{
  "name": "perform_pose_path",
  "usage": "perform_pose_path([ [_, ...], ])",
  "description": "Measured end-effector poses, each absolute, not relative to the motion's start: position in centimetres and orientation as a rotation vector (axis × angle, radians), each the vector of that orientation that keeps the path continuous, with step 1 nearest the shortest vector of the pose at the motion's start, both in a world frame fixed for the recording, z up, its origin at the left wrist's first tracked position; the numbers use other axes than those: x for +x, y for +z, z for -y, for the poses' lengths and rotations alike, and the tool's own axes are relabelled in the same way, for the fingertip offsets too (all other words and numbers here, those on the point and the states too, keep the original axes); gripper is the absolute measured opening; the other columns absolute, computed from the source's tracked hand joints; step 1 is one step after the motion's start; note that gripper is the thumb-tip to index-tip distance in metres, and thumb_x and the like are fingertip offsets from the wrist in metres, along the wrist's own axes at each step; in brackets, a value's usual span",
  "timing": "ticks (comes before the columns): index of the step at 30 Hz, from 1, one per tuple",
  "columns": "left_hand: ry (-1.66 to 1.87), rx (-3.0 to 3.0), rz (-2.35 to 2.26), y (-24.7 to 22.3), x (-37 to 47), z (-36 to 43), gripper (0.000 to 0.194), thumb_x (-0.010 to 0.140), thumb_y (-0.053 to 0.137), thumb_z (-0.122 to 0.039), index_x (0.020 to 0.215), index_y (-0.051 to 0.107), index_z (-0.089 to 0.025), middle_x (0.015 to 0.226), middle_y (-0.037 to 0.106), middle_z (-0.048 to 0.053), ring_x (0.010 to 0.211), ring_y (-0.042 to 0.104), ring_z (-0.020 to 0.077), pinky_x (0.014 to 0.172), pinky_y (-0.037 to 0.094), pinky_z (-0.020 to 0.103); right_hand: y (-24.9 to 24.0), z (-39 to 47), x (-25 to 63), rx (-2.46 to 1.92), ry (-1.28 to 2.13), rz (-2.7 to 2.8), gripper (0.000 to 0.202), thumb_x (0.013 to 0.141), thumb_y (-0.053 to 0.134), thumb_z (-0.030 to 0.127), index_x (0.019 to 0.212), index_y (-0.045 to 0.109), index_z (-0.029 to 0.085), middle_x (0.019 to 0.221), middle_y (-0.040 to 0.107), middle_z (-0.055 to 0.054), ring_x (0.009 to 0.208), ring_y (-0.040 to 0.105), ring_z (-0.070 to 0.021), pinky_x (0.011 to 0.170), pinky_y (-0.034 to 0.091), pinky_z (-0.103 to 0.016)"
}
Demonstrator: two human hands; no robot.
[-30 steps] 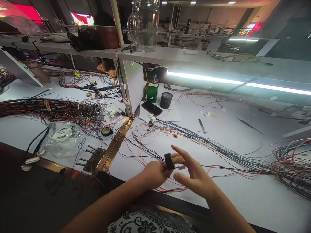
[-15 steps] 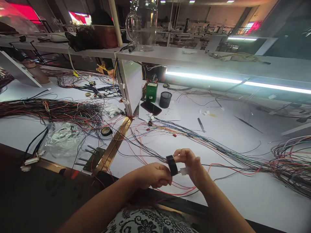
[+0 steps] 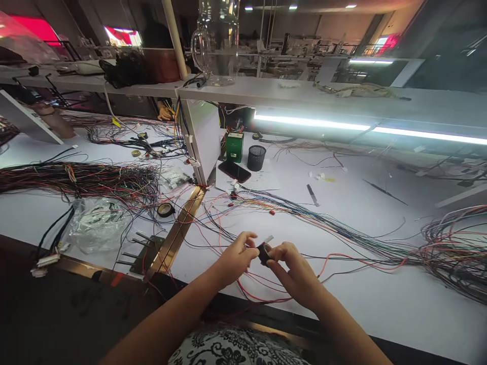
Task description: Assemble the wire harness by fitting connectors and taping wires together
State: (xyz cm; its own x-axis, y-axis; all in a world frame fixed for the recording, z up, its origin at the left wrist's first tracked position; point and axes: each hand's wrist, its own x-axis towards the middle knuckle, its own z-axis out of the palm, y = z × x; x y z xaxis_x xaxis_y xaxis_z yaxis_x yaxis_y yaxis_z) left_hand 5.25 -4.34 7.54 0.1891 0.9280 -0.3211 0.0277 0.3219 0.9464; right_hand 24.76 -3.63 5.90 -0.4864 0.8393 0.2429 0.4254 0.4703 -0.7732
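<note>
A roll of black tape (image 3: 263, 255) is held tilted above the table's front part. My right hand (image 3: 296, 271) pinches the roll at its right side with thumb and fingers. My left hand (image 3: 236, 259) is closed at the roll's left edge, thumb and index finger drawn together; what lies between them is hidden. A small white connector (image 3: 268, 239) sticks up just behind the roll. Thin red wires (image 3: 262, 290) loop under both hands, and dark wires run behind my left hand.
A long wire bundle (image 3: 335, 225) crosses to a tangle at right. Behind stand a phone (image 3: 235, 172), a green box (image 3: 235, 147) and a mesh cup (image 3: 256, 158). Tweezers (image 3: 312, 194) lie to the right. At left are a wire heap (image 3: 110, 177), another tape roll (image 3: 166, 209) and a pin fixture (image 3: 146, 253).
The tape roll has turned and tipped between my hands. My right hand has moved from spread fingers to a pinch on it. The white connector now shows behind the roll instead of right of it.
</note>
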Motion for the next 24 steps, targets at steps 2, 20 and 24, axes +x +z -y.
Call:
perform_pose_path([
  [2, 0.932, 1.236, -1.221, 7.9, 5.3, 4.2, 0.024, 0.081, 0.06, -0.03, 0.103, 0.063, -0.022, 0.096, 0.056, 0.002, 0.081, 0.052, 0.0149, 0.07, 0.042, 0.026, 6.6, 3.3, 24.3, -0.982, 0.768, 2.203, 0.014, 0.093, 0.048, 0.023, 0.083, 0.038, 0.024, 0.079, 0.056, 0.0, 0.076, 0.053, -0.0167, 0.074, 0.043, -0.034],
  [20, 1.135, 0.807, -1.244, 4.2, 5.1, 3.3, 0.04, 0.075, 0.067, -0.053, 0.08, 0.068, -0.013, 0.064, 0.055, -0.001, 0.054, 0.043, 0.0084, 0.051, 0.035, 0.022, 8.4, 1.6, 19.0, -1.236, 0.672, 2.403, 0.026, 0.088, 0.05, 0.022, 0.068, 0.067, 0.023, 0.057, 0.064, 0.001, 0.054, 0.055, -0.0141, 0.072, 0.041, -0.032],
  [24, 1.137, 0.613, -1.246, 4.7, 4.0, 1.9, 0.048, 0.064, 0.072, -0.058, 0.078, 0.061, -0.013, 0.058, 0.051, -0.004, 0.048, 0.041, 0.008, 0.046, 0.031, 0.021, 9.9, 3.6, 17.6, -1.013, 0.67, 2.434, 0.014, 0.082, 0.058, 0.023, 0.079, 0.069, 0.031, 0.068, 0.066, 0.005, 0.071, 0.06, -0.0152, 0.09, 0.041, -0.038],
])
